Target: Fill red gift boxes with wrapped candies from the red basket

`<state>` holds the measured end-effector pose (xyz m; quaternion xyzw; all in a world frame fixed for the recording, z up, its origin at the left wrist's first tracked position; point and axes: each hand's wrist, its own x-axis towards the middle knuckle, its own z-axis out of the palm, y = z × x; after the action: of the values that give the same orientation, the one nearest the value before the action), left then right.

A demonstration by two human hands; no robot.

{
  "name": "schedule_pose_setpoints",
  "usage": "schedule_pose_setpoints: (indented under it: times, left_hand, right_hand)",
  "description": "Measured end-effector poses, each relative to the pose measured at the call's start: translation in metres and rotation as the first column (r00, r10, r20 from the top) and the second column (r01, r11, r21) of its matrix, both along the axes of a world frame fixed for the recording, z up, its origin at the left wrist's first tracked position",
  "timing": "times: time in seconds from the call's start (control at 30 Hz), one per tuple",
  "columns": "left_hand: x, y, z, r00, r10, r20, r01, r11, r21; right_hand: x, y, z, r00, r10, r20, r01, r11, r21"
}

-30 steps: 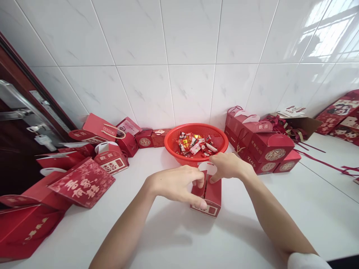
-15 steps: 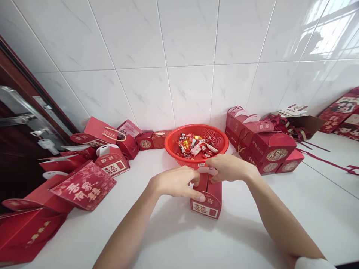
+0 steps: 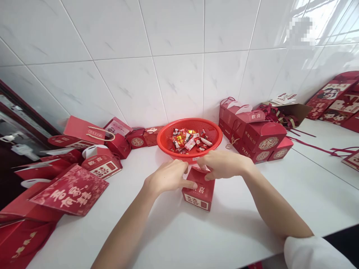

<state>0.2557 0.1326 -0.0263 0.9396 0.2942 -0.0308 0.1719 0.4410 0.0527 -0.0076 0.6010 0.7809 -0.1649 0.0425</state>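
Note:
A small red paper gift box (image 3: 206, 192) with a white label on its near face stands on the white table, in front of the basket. My left hand (image 3: 166, 177) grips its top from the left, thumb pressed on the near flap, which lies folded over the lid. On the far side of the top, my right hand (image 3: 226, 165) holds the back flap with bent fingers. Both hands partly hide the lid. Just behind is a red plastic basket (image 3: 162, 145) holding wrapped candies (image 3: 190, 140).
Several red gift boxes and bags (image 3: 70, 190) stand along the left. More boxes (image 3: 263, 140) are stacked right of the basket, beside an open carton (image 3: 297, 112) with ribbons. Larger printed boxes (image 3: 336, 97) sit far right. A tiled wall (image 3: 179, 86) rises behind.
The near flap, upright half a second ago, now lies folded down over the box top under my left thumb. My right fingers have stayed at the back flap. The view has shifted slightly.

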Motion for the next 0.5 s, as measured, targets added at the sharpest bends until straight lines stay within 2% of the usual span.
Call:
schedule_pose_setpoints:
  times: [0.1, 0.27, 0.33, 0.43, 0.5]
  left_hand:
    - [0.003, 0.000, 0.001, 0.994, 0.046, -0.097, -0.051, 0.998, -0.044]
    - [0.005, 0.007, -0.001, 0.987, -0.160, -0.029, 0.150, 0.964, -0.219]
    - [0.006, 0.011, -0.003, 0.979, -0.204, -0.008, 0.195, 0.945, -0.264]
    - [0.008, 0.014, -0.005, 0.981, -0.194, -0.017, 0.182, 0.944, -0.276]
    - [0.008, 0.014, -0.005, 0.988, -0.147, -0.057, 0.131, 0.967, -0.219]
  right_hand:
    - [-0.006, -0.001, -0.002, 0.997, 0.075, -0.019, -0.076, 0.995, -0.059]
    - [-0.006, 0.002, -0.005, 0.991, 0.100, -0.084, -0.108, 0.989, -0.097]
    - [-0.002, 0.003, -0.004, 0.992, 0.082, -0.094, -0.093, 0.989, -0.111]
    - [0.003, 0.001, -0.001, 0.995, 0.032, -0.099, -0.041, 0.995, -0.091]
    - [0.006, -0.001, 0.000, 0.997, -0.007, -0.076, 0.002, 0.998, -0.067]
